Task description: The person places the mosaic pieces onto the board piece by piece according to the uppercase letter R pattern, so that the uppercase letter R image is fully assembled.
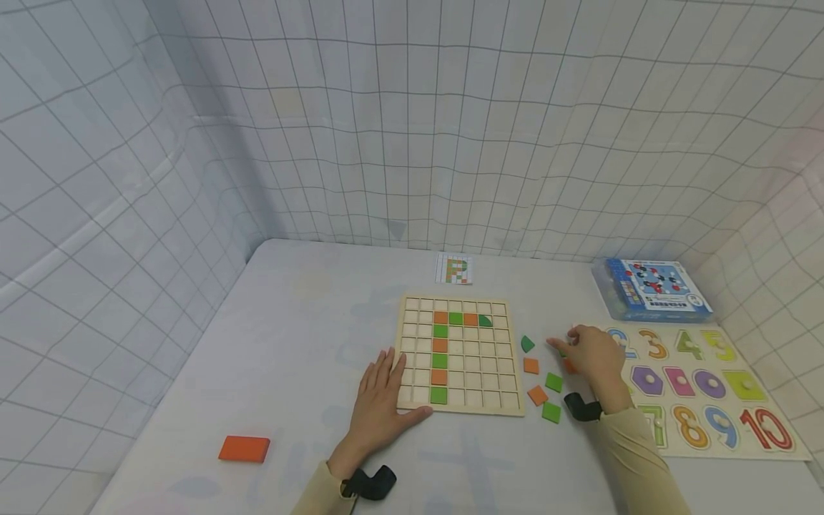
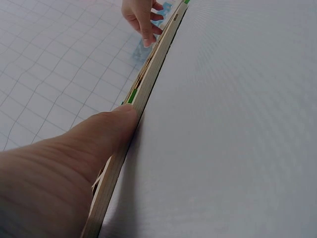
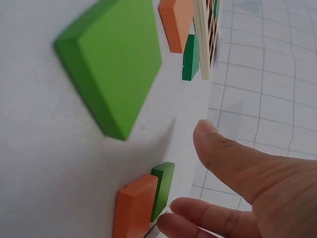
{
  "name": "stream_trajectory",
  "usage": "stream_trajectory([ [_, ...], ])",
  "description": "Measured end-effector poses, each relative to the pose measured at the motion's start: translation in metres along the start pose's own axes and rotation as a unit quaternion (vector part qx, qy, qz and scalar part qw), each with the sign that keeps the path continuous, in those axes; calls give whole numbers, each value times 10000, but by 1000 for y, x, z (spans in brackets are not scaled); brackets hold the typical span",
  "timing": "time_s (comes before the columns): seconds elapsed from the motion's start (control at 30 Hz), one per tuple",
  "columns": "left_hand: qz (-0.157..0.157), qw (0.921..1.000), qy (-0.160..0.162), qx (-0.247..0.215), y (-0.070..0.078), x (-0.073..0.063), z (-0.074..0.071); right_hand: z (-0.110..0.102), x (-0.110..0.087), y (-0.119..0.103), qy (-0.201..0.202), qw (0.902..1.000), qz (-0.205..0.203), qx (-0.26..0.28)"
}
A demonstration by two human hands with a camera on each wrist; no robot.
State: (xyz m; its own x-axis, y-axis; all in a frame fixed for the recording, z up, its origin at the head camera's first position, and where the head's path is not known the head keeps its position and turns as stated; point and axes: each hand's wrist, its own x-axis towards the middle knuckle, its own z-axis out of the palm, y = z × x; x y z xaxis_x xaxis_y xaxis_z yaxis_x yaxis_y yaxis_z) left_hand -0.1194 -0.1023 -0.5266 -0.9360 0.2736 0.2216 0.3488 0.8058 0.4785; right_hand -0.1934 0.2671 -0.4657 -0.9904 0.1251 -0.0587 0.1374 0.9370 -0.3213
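My left hand [image 1: 378, 408] lies with straight fingers on the lower left corner of a wooden grid board [image 1: 481, 387]. Its thumb touches the front edge. On the board, green and orange square tiles form a column and a top row, ending at a dark green quarter-round tile [image 1: 485, 321]. My right hand [image 1: 597, 355] is over loose tiles right of the board, thumb and fingers apart, holding nothing. In the right wrist view its fingertips are close to a green tile [image 3: 164, 187] beside an orange tile [image 3: 135, 204]; whether they touch is unclear.
Several loose tiles, including a green square [image 1: 553, 382] and a dark green quarter-round [image 1: 527, 344], lie between board and right hand. A pattern card [image 1: 454, 270] lies behind the board. At right are a number puzzle [image 1: 692, 443] and a blue box [image 1: 663, 290]; an orange block [image 1: 244, 449] sits left.
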Motion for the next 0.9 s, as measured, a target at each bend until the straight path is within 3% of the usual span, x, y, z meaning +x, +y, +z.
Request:
stream_trajectory([
  [0.3,7,10000,-6,-22,1,-1,-1,3,0,5,72,9999,-58,38],
  [0.63,121,9999,107,-18,1,0,-1,4,-2,3,76,9998,160,1],
  [0.9,133,9998,163,-5,1,0,-1,2,-4,2,163,9995,-7,278],
])
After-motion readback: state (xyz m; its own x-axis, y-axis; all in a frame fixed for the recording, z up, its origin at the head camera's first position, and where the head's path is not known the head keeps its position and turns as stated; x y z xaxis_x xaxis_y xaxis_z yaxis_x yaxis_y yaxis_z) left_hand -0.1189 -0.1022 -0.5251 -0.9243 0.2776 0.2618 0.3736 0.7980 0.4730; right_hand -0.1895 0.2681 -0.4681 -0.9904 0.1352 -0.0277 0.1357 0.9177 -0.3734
